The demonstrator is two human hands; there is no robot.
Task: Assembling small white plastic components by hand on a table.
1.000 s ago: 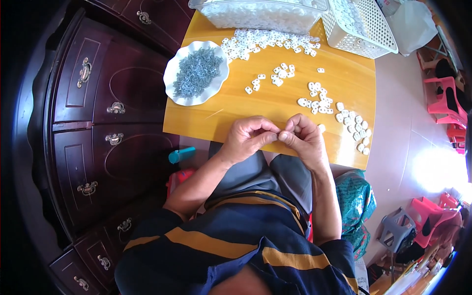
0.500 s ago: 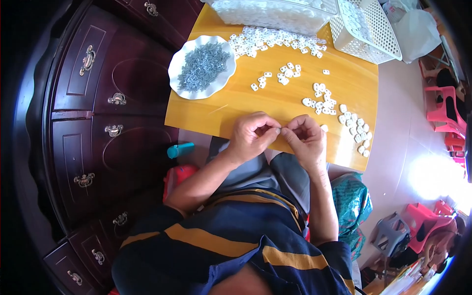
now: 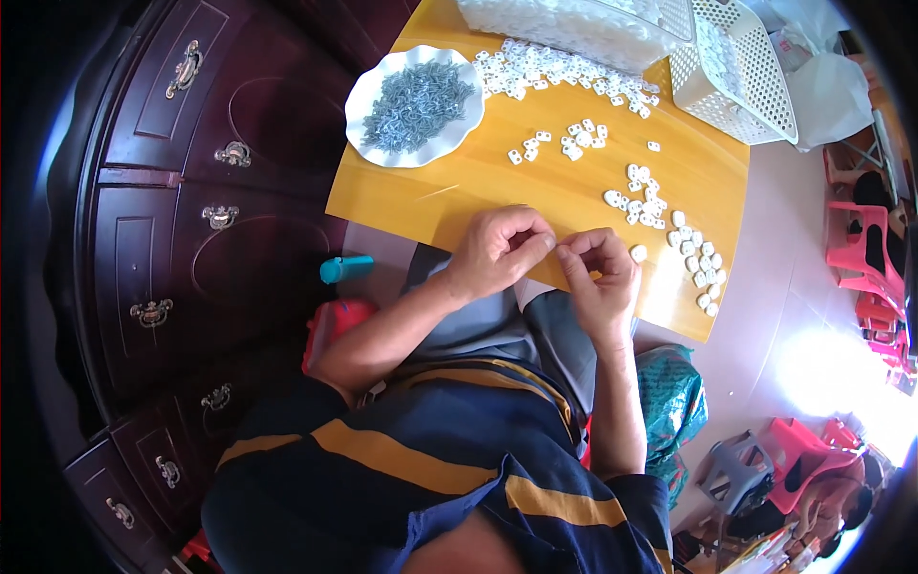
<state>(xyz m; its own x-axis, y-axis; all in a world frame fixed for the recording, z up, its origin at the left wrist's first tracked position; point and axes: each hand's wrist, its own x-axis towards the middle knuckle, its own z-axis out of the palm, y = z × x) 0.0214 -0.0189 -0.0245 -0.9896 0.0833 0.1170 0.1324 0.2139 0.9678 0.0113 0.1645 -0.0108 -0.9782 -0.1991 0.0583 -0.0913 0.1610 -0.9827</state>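
Over the table's near edge, my left hand (image 3: 500,251) pinches thumb against forefinger; whatever sits between the tips is too small to make out. Just to its right, my right hand (image 3: 602,277) is closed in a similar pinch, its fingertips a small gap from the left ones, and its content is hidden too. Beside the right hand lies a single round white piece (image 3: 639,253). Farther right is a cluster of rounded white pieces (image 3: 701,263), with small white two-holed pieces (image 3: 645,196) beyond. A scalloped white dish (image 3: 363,143) holds many small grey-blue metal-looking bits (image 3: 416,105).
The yellow wooden table (image 3: 402,196) carries a white piece pile (image 3: 555,72), a clear plastic bin (image 3: 574,29) and a white perforated basket (image 3: 770,91). A dark wooden cabinet (image 3: 258,182) stands left. Below are a teal cylinder (image 3: 346,268) and a green bag (image 3: 669,387); stools (image 3: 861,249) stand right.
My fingertips touched before; now a small gap parts them. The view has shifted slightly, so the table and dish sit a little differently in the picture.
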